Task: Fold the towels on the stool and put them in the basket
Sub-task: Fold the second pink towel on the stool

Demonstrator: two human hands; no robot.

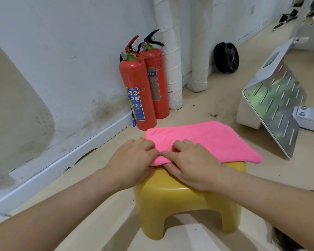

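A bright pink towel lies flat on a low yellow plastic stool in the middle of the view, its right corner hanging past the seat edge. My left hand and my right hand meet at the towel's near left corner. Both pinch that edge, fingertips almost touching each other. No basket is in view.
Two red fire extinguishers stand against the white wall behind the stool, beside white wrapped pipes. A perforated metal machine base sits on the floor at the right. A black weight plate leans on the far wall.
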